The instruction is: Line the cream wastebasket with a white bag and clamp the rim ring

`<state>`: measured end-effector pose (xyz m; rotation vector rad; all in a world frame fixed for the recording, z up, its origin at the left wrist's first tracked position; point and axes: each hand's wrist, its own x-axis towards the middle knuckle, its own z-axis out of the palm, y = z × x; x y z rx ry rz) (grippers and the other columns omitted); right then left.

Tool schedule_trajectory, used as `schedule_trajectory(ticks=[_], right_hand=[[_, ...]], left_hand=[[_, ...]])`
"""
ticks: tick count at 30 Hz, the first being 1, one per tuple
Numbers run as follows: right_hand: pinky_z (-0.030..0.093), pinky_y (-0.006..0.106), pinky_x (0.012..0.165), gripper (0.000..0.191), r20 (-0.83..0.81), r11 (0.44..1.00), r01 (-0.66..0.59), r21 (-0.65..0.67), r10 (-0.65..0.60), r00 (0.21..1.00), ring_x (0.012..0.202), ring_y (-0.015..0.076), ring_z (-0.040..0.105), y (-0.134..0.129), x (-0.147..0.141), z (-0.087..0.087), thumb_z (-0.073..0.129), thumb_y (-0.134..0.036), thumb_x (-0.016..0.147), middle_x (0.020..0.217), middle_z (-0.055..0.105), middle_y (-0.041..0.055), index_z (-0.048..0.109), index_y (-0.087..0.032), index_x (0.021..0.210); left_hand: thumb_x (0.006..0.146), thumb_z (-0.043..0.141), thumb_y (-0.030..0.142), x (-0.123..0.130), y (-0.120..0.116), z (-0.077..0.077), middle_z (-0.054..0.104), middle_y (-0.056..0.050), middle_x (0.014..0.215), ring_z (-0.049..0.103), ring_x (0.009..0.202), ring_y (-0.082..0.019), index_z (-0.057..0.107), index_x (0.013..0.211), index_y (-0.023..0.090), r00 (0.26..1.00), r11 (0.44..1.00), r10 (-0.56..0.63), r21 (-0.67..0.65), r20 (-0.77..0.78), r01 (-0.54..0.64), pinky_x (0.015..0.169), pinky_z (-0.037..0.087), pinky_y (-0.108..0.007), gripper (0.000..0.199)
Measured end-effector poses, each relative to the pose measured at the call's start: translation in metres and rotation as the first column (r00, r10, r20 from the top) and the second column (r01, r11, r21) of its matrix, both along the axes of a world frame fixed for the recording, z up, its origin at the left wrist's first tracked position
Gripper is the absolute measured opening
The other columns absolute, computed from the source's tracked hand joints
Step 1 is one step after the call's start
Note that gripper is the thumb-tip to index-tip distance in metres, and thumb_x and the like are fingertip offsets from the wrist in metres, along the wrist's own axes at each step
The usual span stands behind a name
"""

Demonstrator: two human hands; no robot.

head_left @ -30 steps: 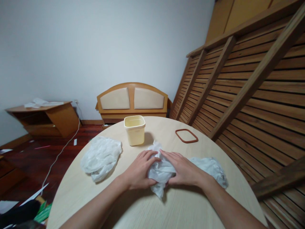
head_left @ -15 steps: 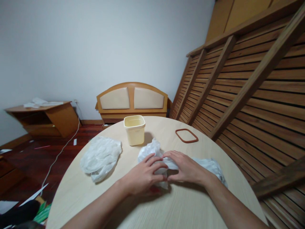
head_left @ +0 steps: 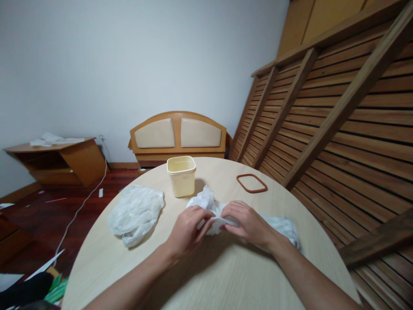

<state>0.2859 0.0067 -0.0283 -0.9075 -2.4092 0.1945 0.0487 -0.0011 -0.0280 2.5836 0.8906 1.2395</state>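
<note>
A crumpled white plastic bag lies across the middle of the round table, its right end coming out beyond my right wrist. My left hand pinches the near edge of this bag between thumb and fingers. Close beside it, my right hand grips the bag too, with the thumb under the plastic. Parts of the bag are hidden behind both hands. Just past the bag stands a pale yellow square tub, open at the top. A brown rounded-square ring lies flat to the right of the tub.
Another crumpled white plastic bag rests on the left of the round table. Wooden slatted panels lean along the right side. Beyond the table stands a headboard, and a low cabinet is at the left.
My fingers have closed on the middle bag, where they were spread over it before. The bag's near edge is lifted and drawn up between my hands. Tub, ring and left bag stay put.
</note>
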Motion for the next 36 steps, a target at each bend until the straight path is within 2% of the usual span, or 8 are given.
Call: schedule_trajectory(ticks=[4, 8, 13, 18, 25, 28, 33, 36], right_hand=[[0.047, 0.04, 0.089, 0.009, -0.017, 0.997, 0.028, 0.068, -0.027, 1.0, 0.089, 0.0223, 0.066, 0.002, 0.001, -0.004, 0.06, -0.028, 0.096, 0.087, 0.072, 0.0039, 0.066, -0.023, 0.092], [0.048, 0.037, 0.086, 0.005, 0.032, 1.0, 0.01, -0.001, -0.01, 0.999, 0.091, 0.022, 0.066, 0.003, 0.002, -0.009, 0.062, -0.02, 0.092, 0.09, 0.073, 0.0041, 0.067, -0.022, 0.094], [0.048, 0.033, 0.086, 0.014, 0.068, 0.988, -0.056, -0.141, 0.066, 0.995, 0.092, 0.0197, 0.066, -0.001, -0.002, -0.009, 0.059, -0.014, 0.091, 0.096, 0.073, 0.0037, 0.069, -0.022, 0.098], [0.048, 0.031, 0.086, 0.026, 0.055, 0.98, -0.04, -0.195, 0.051, 0.997, 0.093, 0.019, 0.066, 0.0, 0.003, -0.006, 0.058, -0.005, 0.083, 0.097, 0.073, 0.002, 0.07, -0.023, 0.099], [0.049, 0.031, 0.081, 0.022, 0.098, 0.979, 0.15, -0.136, -0.137, 0.986, 0.089, 0.0198, 0.066, 0.002, 0.023, 0.007, 0.059, -0.009, 0.082, 0.097, 0.069, 0.0035, 0.069, -0.023, 0.096], [0.049, 0.038, 0.096, 0.016, 0.123, 0.981, 0.152, -0.119, -0.137, 0.983, 0.106, 0.0243, 0.064, 0.001, 0.022, 0.006, 0.071, -0.023, 0.081, 0.114, 0.068, 0.0072, 0.069, -0.023, 0.097], [0.03, 0.052, 0.12, 0.07, 0.14, 0.965, 0.168, -0.202, -0.141, 0.98, 0.148, 0.0324, 0.034, 0.004, 0.019, -0.01, 0.076, -0.054, 0.079, 0.161, 0.036, 0.0138, 0.055, -0.024, 0.139], [0.029, 0.052, 0.121, 0.067, 0.137, 0.938, 0.165, -0.306, -0.128, 0.982, 0.15, 0.0284, 0.033, 0.007, 0.02, -0.019, 0.058, -0.052, 0.095, 0.166, 0.028, 0.0103, 0.037, -0.03, 0.155]], left_hand=[[0.101, 0.047, 0.028, 0.001, -0.003, 0.003, 0.07, -0.005, 0.083, 0.063, 0.078, -0.018, 0.064, 0.096, 0.019, 0.997, 0.995, -0.074, -0.068, -0.006, 0.073, 0.072, 0.051, -0.031, 0.02], [0.095, 0.058, 0.035, -0.002, 0.001, 0.004, 0.069, -0.01, 0.114, 0.059, 0.111, -0.025, 0.065, 0.109, 0.021, 0.972, 0.986, -0.163, -0.049, -0.172, 0.156, 0.099, 0.049, -0.046, 0.021], [0.087, 0.069, 0.046, -0.003, 0.007, -0.012, 0.035, -0.015, 0.159, 0.031, 0.146, -0.036, 0.057, 0.132, 0.024, 0.972, 0.998, -0.001, -0.064, -0.233, -0.014, 0.116, 0.033, -0.06, 0.052], [0.082, 0.072, 0.037, -0.001, 0.011, -0.025, 0.036, -0.016, 0.158, 0.037, 0.142, -0.037, 0.055, 0.138, 0.024, 0.947, 0.989, 0.053, -0.113, -0.317, -0.093, 0.114, 0.036, -0.061, 0.06], [0.076, 0.074, 0.032, 0.001, 0.007, -0.022, 0.052, -0.013, 0.143, 0.043, 0.135, -0.037, 0.061, 0.131, 0.025, 0.906, 0.991, 0.062, -0.081, -0.418, -0.105, 0.117, 0.03, -0.061, 0.058], [0.077, 0.072, 0.037, 0.004, 0.003, -0.023, 0.048, -0.014, 0.147, 0.041, 0.137, -0.039, 0.062, 0.13, 0.023, 0.919, 0.99, 0.077, -0.076, -0.387, -0.115, 0.118, 0.027, -0.061, 0.055], [0.081, 0.068, 0.039, 0.008, 0.001, -0.024, 0.035, -0.013, 0.16, 0.029, 0.147, -0.039, 0.052, 0.142, 0.027, 0.923, 0.999, 0.026, -0.021, -0.384, -0.037, 0.119, 0.025, -0.063, 0.064], [0.09, 0.06, 0.036, 0.011, 0.002, -0.024, 0.035, -0.01, 0.161, 0.03, 0.147, -0.037, 0.053, 0.141, 0.029, 0.914, 1.0, 0.004, 0.01, -0.407, 0.0, 0.118, 0.026, -0.062, 0.051]])
